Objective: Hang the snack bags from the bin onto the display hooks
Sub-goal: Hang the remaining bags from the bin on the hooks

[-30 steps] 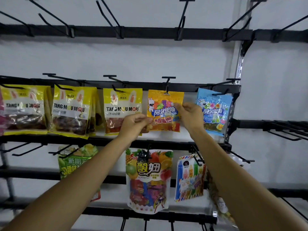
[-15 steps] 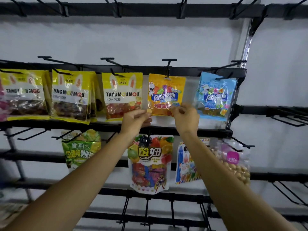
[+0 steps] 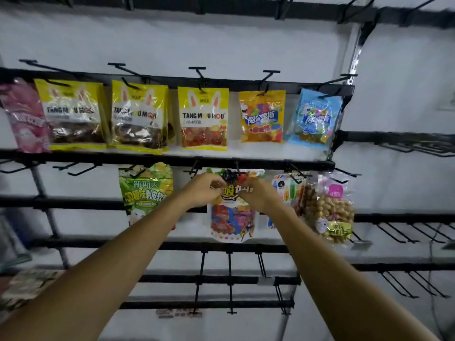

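Left hand (image 3: 202,190): fingers curled at the upper left of the fruit-print bag (image 3: 232,219); motion blur hides whether it pinches the bag
Right hand (image 3: 262,196): fingers curled at the bag's upper right; grip equally unclear
Fruit-print bag: hangs under the second rail (image 3: 98,159), between the green bag (image 3: 145,190) and the striped bag (image 3: 286,190)
Row above: yellow bags (image 3: 203,119), orange bag (image 3: 262,116) and blue bag (image 3: 315,119) on hooks
Right end, second row: clear bag (image 3: 332,212), probably of nuts

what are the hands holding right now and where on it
Cannot be told. The left hand and right hand curl over the upper part of the hanging fruit candy bag, but blur hides any grip.
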Motion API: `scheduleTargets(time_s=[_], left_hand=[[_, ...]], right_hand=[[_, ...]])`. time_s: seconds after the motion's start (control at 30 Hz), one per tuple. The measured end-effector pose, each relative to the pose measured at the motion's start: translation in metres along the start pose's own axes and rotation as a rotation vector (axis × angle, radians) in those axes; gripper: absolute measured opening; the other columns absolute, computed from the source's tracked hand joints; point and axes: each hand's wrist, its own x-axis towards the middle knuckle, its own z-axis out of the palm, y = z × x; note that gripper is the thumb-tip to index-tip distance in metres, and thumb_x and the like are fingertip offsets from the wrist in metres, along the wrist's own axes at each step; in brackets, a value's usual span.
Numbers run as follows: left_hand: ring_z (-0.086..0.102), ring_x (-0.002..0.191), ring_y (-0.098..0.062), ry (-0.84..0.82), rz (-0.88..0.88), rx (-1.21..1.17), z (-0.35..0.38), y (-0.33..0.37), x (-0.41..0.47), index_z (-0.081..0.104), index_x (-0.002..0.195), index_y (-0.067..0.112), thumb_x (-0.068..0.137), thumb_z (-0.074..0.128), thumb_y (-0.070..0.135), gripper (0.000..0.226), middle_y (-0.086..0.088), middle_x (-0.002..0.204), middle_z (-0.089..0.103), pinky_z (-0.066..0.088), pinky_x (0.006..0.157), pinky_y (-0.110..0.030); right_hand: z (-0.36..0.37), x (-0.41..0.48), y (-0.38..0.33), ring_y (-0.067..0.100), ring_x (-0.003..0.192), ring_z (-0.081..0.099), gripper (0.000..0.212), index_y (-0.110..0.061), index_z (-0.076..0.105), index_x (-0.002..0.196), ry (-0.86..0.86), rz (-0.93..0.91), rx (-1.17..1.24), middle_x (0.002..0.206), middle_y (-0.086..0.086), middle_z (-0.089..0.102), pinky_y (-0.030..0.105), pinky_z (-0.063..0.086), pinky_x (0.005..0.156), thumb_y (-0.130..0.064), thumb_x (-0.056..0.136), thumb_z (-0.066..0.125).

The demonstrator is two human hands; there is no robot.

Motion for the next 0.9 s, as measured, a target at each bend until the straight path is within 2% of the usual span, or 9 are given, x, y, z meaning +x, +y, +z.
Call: scheduleTargets(time_s=[0.07, 0.17, 0.3, 0.37, 0.43, 0.5, 0.63, 0.77, 0.9], left_hand=[[0.063, 0.103, -0.022, -0.058, -0.016, 0.048, 0.002, -0.009, -0.020, 0.067, 0.117, 0.019, 0.093, 0.062, 0.024, 0.025, 0.001, 0.112, 0.065, 0.052, 0.087, -0.038], [0.061, 0.094, -0.027, -0.082, -0.096, 0.263, 0.006, -0.034, -0.062, 0.065, 0.112, 0.015, 0.092, 0.057, 0.028, 0.025, -0.005, 0.106, 0.065, 0.045, 0.071, -0.031], [0.060, 0.101, -0.026, -0.072, -0.203, 0.320, 0.008, -0.093, -0.124, 0.059, 0.118, 0.022, 0.087, 0.059, 0.033, 0.033, -0.003, 0.114, 0.063, 0.052, 0.082, -0.035], [0.061, 0.102, -0.027, -0.081, -0.229, 0.353, -0.001, -0.125, -0.156, 0.060, 0.116, 0.022, 0.087, 0.057, 0.031, 0.031, -0.004, 0.114, 0.065, 0.053, 0.082, -0.037], [0.058, 0.111, -0.027, -0.078, -0.280, 0.374, -0.012, -0.155, -0.187, 0.057, 0.126, 0.022, 0.088, 0.058, 0.031, 0.039, -0.005, 0.126, 0.061, 0.051, 0.088, -0.037], [0.055, 0.117, -0.028, -0.088, -0.319, 0.396, -0.025, -0.184, -0.215, 0.052, 0.134, 0.024, 0.088, 0.059, 0.034, 0.047, -0.006, 0.135, 0.056, 0.047, 0.094, -0.038], [0.059, 0.108, -0.025, -0.073, -0.385, 0.378, -0.040, -0.242, -0.265, 0.054, 0.131, 0.027, 0.088, 0.061, 0.032, 0.044, -0.004, 0.126, 0.061, 0.047, 0.085, -0.034], [0.057, 0.112, -0.029, -0.116, -0.558, 0.328, -0.047, -0.312, -0.317, 0.054, 0.129, 0.025, 0.090, 0.058, 0.030, 0.040, -0.007, 0.128, 0.059, 0.048, 0.087, -0.036], [0.053, 0.122, -0.029, -0.189, -0.691, 0.259, -0.045, -0.380, -0.362, 0.046, 0.142, 0.018, 0.094, 0.055, 0.023, 0.049, -0.009, 0.142, 0.051, 0.046, 0.096, -0.036]], right_hand=[[0.021, -0.013, -0.010, 0.030, 0.108, 0.062, 0.034, -0.018, 0.063, 0.124, -0.031, -0.021, -0.044, 0.112, 0.006, 0.065, 0.031, 0.048, 0.082, -0.031, 0.093, 0.062], [0.060, -0.035, -0.033, 0.030, 0.110, 0.060, 0.039, -0.019, 0.057, 0.131, -0.077, -0.078, -0.139, 0.123, 0.008, 0.063, 0.037, 0.049, 0.089, -0.036, 0.095, 0.058], [0.117, -0.056, -0.064, 0.034, 0.124, 0.052, 0.053, -0.016, 0.045, 0.143, -0.216, -0.161, -0.212, 0.140, 0.014, 0.052, 0.041, 0.046, 0.098, -0.042, 0.098, 0.055], [0.152, -0.066, -0.083, 0.036, 0.128, 0.048, 0.054, -0.016, 0.045, 0.143, -0.277, -0.206, -0.225, 0.141, 0.014, 0.050, 0.042, 0.044, 0.100, -0.043, 0.098, 0.054], [0.187, -0.076, -0.104, 0.037, 0.128, 0.048, 0.055, -0.014, 0.047, 0.140, -0.333, -0.243, -0.234, 0.137, 0.014, 0.051, 0.043, 0.044, 0.101, -0.047, 0.097, 0.054], [0.222, -0.086, -0.127, 0.035, 0.131, 0.045, 0.060, -0.015, 0.044, 0.145, -0.394, -0.262, -0.205, 0.145, 0.013, 0.047, 0.044, 0.042, 0.106, -0.048, 0.096, 0.055], [0.290, -0.098, -0.167, 0.035, 0.130, 0.045, 0.062, -0.018, 0.043, 0.146, -0.499, -0.333, -0.193, 0.145, 0.014, 0.046, 0.047, 0.042, 0.105, -0.050, 0.095, 0.056], [0.366, -0.101, -0.202, 0.034, 0.133, 0.043, 0.064, -0.017, 0.040, 0.148, -0.648, -0.422, -0.182, 0.150, 0.013, 0.042, 0.046, 0.042, 0.107, -0.050, 0.096, 0.055], [0.445, -0.100, -0.226, 0.035, 0.129, 0.047, 0.060, -0.016, 0.042, 0.146, -0.815, -0.474, -0.188, 0.148, 0.013, 0.045, 0.046, 0.044, 0.104, -0.049, 0.097, 0.052]])
